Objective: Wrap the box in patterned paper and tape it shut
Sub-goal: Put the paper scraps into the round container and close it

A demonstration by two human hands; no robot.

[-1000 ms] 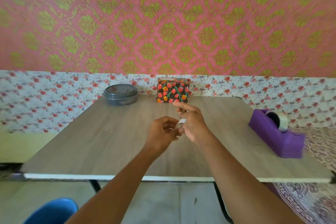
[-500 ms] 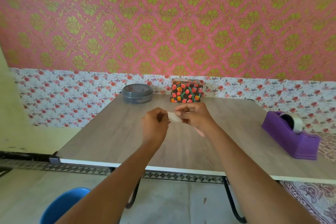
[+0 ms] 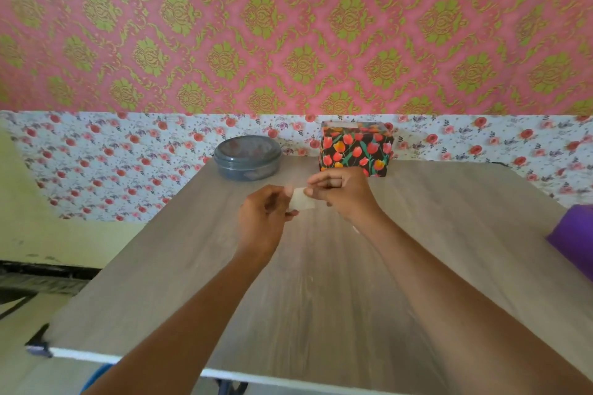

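The box (image 3: 354, 149), covered in black paper with red and orange tulips, stands upright at the far edge of the wooden table (image 3: 321, 282), against the wall. In front of it, above the table's middle, my left hand (image 3: 263, 218) and my right hand (image 3: 343, 192) pinch the two ends of a short whitish strip of tape (image 3: 301, 199) stretched between them. Neither hand touches the box. The purple tape dispenser (image 3: 574, 234) lies at the table's right edge, mostly cut off by the frame.
A round grey lidded container (image 3: 247, 156) sits at the far left of the table, beside the box. A patterned wall rises right behind the table. A blue object (image 3: 96, 375) pokes out under the near table edge.
The view has swung left and closer, pushing the dispenser to the frame's edge. My hands have drawn slightly apart, so more of the tape strip shows between them.
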